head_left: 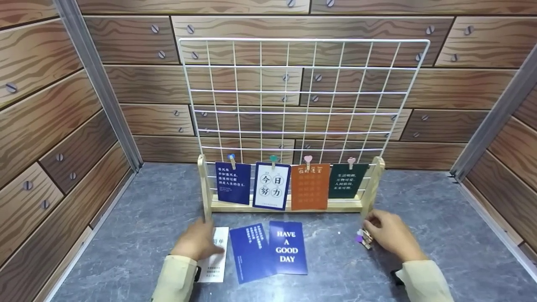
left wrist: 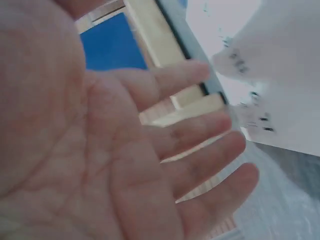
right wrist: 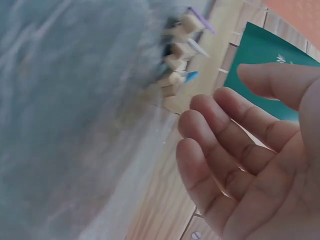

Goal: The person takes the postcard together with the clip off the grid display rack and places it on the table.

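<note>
From where I stood, the work in hand looked to be pegging cards onto a white wire grid point(head_left: 304, 40) set in a wooden stand point(head_left: 348, 204) at the far side of the surface point(head_left: 138, 243). Four cards hung in a row low on the grid, each under its own small peg: a dark blue card point(head_left: 233, 191) at the left, then a blue-bordered card point(head_left: 270, 198), an orange card point(head_left: 310, 193), and a green card point(head_left: 348, 184) at the right.

Three more lay nearer: a white card point(head_left: 216, 268) at the left, a tilted blue card point(head_left: 251, 258), and the "HAVE A GOOD DAY" card point(head_left: 288, 247), the last two overlapping.

The left hand point(head_left: 194, 242) was over the white card with its fingers spread, gripping nothing; whether it touched the card I couldn't tell. The right hand point(head_left: 392, 233) was bent loosely, thumb apart from the fingers, its grasp empty, just beside a cluster of loose pegs point(head_left: 366, 240) near the stand's right foot.

The next move, I judged, called for lifting one card on the left and pinching a single peg from the cluster.
</note>
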